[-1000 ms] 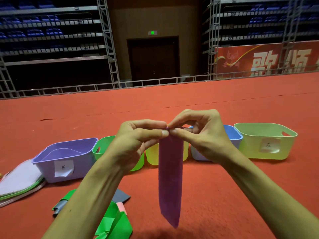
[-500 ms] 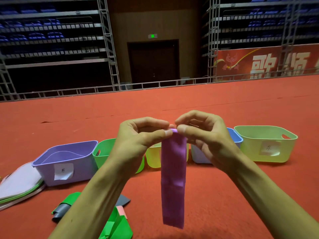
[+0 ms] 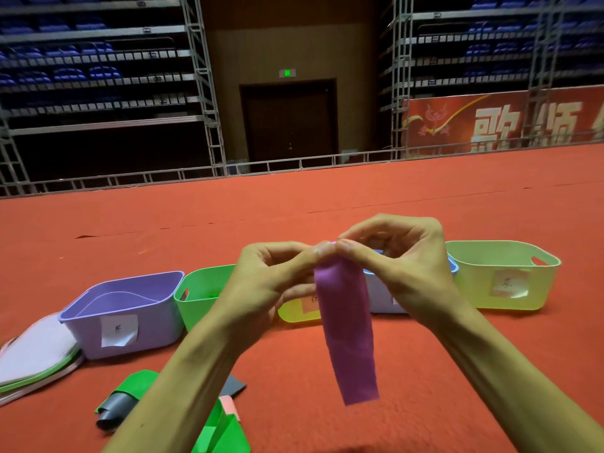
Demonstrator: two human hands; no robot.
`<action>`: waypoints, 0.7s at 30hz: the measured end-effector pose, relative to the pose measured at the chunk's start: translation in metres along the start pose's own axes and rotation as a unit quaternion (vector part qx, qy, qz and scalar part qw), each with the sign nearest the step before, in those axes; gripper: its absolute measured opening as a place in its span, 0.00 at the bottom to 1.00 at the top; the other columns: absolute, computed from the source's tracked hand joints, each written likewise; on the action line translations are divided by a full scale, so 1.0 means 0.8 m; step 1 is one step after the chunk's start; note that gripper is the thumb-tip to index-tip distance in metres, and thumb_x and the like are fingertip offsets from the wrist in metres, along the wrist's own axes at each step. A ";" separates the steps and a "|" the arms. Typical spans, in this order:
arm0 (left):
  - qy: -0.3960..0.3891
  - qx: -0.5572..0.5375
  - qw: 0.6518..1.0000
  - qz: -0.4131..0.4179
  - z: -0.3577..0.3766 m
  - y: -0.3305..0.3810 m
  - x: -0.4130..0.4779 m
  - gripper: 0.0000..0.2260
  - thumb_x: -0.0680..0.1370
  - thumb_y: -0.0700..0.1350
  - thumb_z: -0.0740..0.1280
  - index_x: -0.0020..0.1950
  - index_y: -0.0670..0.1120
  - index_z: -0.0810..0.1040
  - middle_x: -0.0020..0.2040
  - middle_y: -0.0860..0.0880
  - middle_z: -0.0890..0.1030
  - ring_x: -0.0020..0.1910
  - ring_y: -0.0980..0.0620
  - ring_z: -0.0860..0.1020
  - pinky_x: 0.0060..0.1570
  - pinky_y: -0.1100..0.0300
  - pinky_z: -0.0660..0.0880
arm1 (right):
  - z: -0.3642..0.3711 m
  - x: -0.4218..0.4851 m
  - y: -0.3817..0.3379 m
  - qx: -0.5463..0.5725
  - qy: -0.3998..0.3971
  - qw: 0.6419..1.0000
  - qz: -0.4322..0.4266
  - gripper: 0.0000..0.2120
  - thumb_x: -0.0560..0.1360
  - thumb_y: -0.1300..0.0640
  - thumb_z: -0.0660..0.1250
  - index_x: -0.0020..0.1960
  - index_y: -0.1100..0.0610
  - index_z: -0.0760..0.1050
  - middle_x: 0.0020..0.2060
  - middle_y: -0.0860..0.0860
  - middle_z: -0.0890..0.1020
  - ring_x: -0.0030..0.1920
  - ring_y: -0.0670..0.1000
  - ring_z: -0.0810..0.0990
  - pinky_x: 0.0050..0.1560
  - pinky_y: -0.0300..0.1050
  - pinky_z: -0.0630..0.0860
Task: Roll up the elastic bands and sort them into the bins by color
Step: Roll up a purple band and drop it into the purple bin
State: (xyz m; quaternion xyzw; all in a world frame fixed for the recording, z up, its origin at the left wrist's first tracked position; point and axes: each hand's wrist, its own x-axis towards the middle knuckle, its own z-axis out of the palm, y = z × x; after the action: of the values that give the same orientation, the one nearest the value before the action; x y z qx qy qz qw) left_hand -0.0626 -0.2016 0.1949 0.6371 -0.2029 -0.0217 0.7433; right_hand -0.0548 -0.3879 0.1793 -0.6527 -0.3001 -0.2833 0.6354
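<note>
Fingers (image 3: pixel 351 248), left hand (image 3: pixel 261 284), right hand (image 3: pixel 415 273), on one band (image 3: pixel 349 338); perhaps five bins (image 3: pixel 157 308).

A row of bins (image 3: pixel 500 282) crosses the floor (image 3: pixel 294 204); loose bands (image 3: pixel 130 390) lie before the leftmost bin (image 3: pixel 150 325), a stack (image 3: pixel 36 351) left of it.

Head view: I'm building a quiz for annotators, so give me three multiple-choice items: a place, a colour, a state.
1. Where is the purple bin? A left of the green bin; B far right; C inside another bin.
2. What colour is the held band? A green; B purple; C grey.
3. The band's state? A fully rolled; B on the floor; C hanging, top pinched by left hand and right hand.
Answers: 1 A, it stands just left of it. 2 B, it is plainly purple. 3 C, both hands pinch its top; the rest dangles.
</note>
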 end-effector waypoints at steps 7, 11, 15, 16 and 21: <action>0.025 0.026 0.997 0.063 0.000 -0.009 0.004 0.12 0.65 0.42 0.81 0.47 0.41 0.88 0.48 0.39 0.87 0.48 0.48 0.85 0.47 0.58 0.81 | -0.002 -0.001 0.004 0.010 -0.009 1.000 0.011 0.05 0.67 0.66 0.78 0.43 0.61 0.85 0.36 0.49 0.87 0.37 0.41 0.84 0.38 0.31 0.76; 0.043 0.048 0.994 0.090 -0.003 -0.012 0.004 0.10 0.67 0.40 0.80 0.48 0.41 0.88 0.47 0.39 0.87 0.47 0.46 0.85 0.49 0.55 0.81 | -0.001 -0.002 0.008 0.042 -0.023 0.998 0.046 0.10 0.67 0.63 0.79 0.47 0.63 0.85 0.40 0.55 0.88 0.42 0.48 0.86 0.44 0.40 0.81; 0.040 0.039 0.993 0.107 -0.005 -0.013 0.005 0.13 0.66 0.38 0.79 0.50 0.37 0.86 0.48 0.37 0.87 0.49 0.40 0.85 0.52 0.51 0.82 | 0.002 -0.002 0.015 0.056 -0.028 0.993 0.097 0.10 0.71 0.58 0.77 0.48 0.63 0.84 0.43 0.65 0.86 0.43 0.56 0.84 0.44 0.55 0.80; 0.044 0.039 0.993 0.107 -0.005 -0.013 0.006 0.14 0.66 0.38 0.79 0.50 0.37 0.86 0.47 0.36 0.87 0.49 0.40 0.85 0.52 0.51 0.82 | 0.003 -0.001 0.017 0.048 -0.023 0.994 0.097 0.10 0.71 0.57 0.76 0.46 0.64 0.83 0.42 0.66 0.86 0.42 0.56 0.83 0.44 0.56 0.78; 0.028 0.007 0.997 0.068 -0.007 -0.011 0.004 0.15 0.64 0.43 0.78 0.50 0.42 0.87 0.49 0.39 0.87 0.48 0.47 0.86 0.46 0.60 0.81 | 0.006 -0.001 0.016 0.064 -0.025 0.995 0.075 0.10 0.72 0.59 0.76 0.46 0.67 0.83 0.40 0.59 0.87 0.41 0.52 0.84 0.45 0.48 0.80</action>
State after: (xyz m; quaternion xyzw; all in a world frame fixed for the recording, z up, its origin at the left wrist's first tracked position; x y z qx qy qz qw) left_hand -0.0560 -0.1991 0.1867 0.6270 -0.2250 0.0484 0.7442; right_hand -0.0456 -0.3836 0.1697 -0.6382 -0.2835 -0.1987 0.6876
